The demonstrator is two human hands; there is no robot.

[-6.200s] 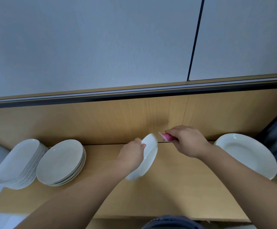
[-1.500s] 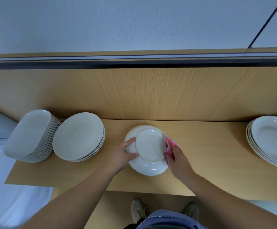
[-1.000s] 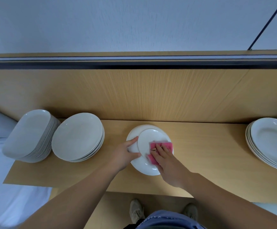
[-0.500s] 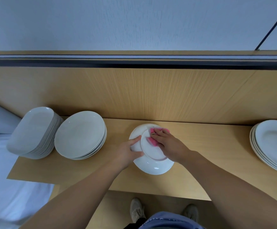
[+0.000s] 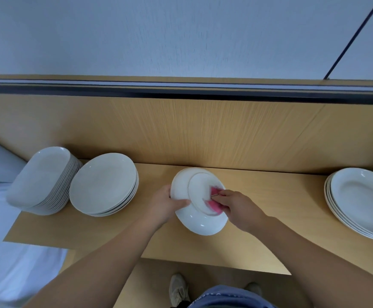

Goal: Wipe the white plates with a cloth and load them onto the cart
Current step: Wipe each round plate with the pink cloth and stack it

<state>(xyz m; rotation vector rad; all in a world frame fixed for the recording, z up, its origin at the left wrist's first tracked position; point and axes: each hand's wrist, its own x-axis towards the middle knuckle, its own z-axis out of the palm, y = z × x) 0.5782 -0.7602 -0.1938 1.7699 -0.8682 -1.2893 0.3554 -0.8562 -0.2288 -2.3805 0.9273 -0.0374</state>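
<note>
A white plate (image 5: 197,221) is turned bottom side up over the middle of the wooden shelf (image 5: 258,247). My left hand (image 5: 166,204) grips its left rim. My right hand (image 5: 238,207) holds a pink cloth (image 5: 214,200) against the right side of the plate's foot ring. Part of the cloth is hidden under my fingers.
On the left of the shelf stand a stack of round white plates (image 5: 104,184) and a leaning stack of oblong white plates (image 5: 42,180). Another stack of white plates (image 5: 361,201) sits at the right end. A wooden back panel (image 5: 203,130) rises behind. White fabric (image 5: 9,258) lies lower left.
My right hand has drawn the pink cloth from the upper part of the plate's underside down to its right side. My left hand keeps its grip on the left rim.
</note>
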